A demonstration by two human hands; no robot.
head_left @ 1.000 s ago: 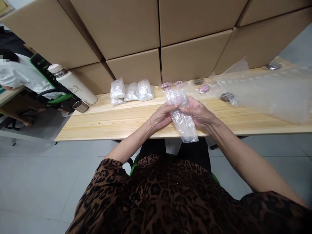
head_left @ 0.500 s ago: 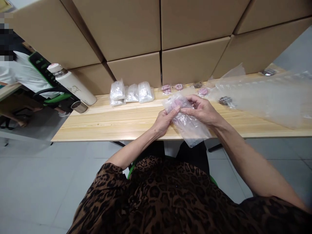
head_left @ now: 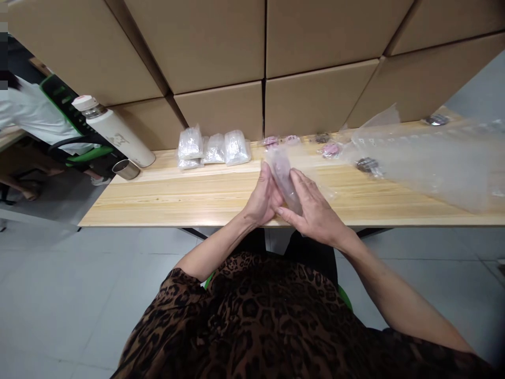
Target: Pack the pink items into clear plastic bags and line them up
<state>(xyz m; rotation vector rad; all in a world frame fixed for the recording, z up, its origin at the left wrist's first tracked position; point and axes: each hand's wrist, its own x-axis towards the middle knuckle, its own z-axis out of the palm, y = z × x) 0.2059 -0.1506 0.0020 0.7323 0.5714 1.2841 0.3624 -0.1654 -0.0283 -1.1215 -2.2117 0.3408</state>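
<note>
A clear plastic bag (head_left: 283, 173), with something pinkish showing faintly inside, stands folded narrow between my two hands above the table's front edge. My left hand (head_left: 263, 200) supports it from the left, thumb up and fingers curled underneath. From the right, my right hand (head_left: 315, 210) presses on the bag, thumb low and fingers along its side. Behind the hands lie small pink items in clear wrap (head_left: 270, 141), another pink one (head_left: 330, 150) farther right, and a dark wrapped item (head_left: 366, 165). The far ends of my left fingers are hidden.
Clear plastic packs (head_left: 236, 148) sit at the back left of the wooden table (head_left: 158, 202). A white bottle (head_left: 122, 139) and a metal cup (head_left: 126, 169) stand at its left end. Large clear plastic sheeting (head_left: 434, 163) covers the right. Cardboard boxes (head_left: 221, 108) line the back; a person (head_left: 35, 110) sits far left.
The bag, spread out flat before, is now folded narrow and more upright between my hands. My right hand has turned from pinching its top to lying along its right side.
</note>
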